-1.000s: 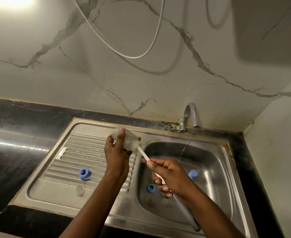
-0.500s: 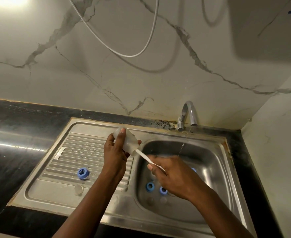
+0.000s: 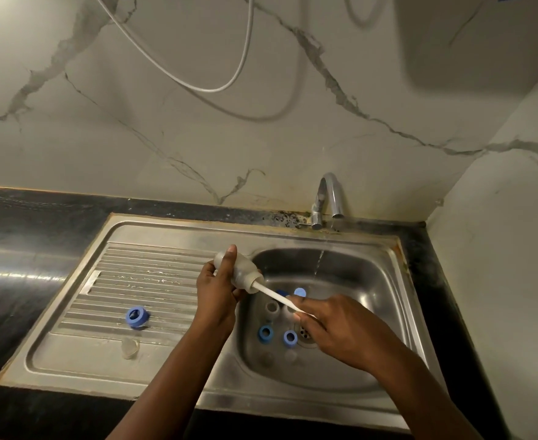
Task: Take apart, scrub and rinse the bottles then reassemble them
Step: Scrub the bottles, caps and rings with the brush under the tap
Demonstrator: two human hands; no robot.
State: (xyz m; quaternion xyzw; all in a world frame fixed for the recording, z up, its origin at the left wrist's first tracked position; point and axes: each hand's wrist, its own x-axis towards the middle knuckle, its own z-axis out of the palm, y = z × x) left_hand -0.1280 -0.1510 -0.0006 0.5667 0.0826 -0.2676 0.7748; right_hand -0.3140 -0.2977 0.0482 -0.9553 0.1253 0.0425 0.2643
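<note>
Now the left grip (image 3: 215, 296) holds the clear bottle (image 3: 242, 274); the right grip (image 3: 337, 328) pinches the white brush handle (image 3: 274, 296) poked into it.

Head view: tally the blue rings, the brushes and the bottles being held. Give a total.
Blue rings: 3
Brush: 1
Bottle, held: 1
Total: 5

The basin (image 3: 385, 312) lies right of the drainboard (image 3: 140, 274), both set in the bench (image 3: 23, 281), with the tap (image 3: 328, 198) behind the basin. On the drainboard a screw ring (image 3: 137, 316) lies behind a teat (image 3: 129, 347). Two rings (image 3: 265, 332) lie in the basin beside the drain (image 3: 305, 332). The left hand (image 3: 217, 293) holds the bottle (image 3: 242, 274) over the basin's left edge; the brush handle (image 3: 275, 295) runs from it to the right hand (image 3: 334, 325).
</note>
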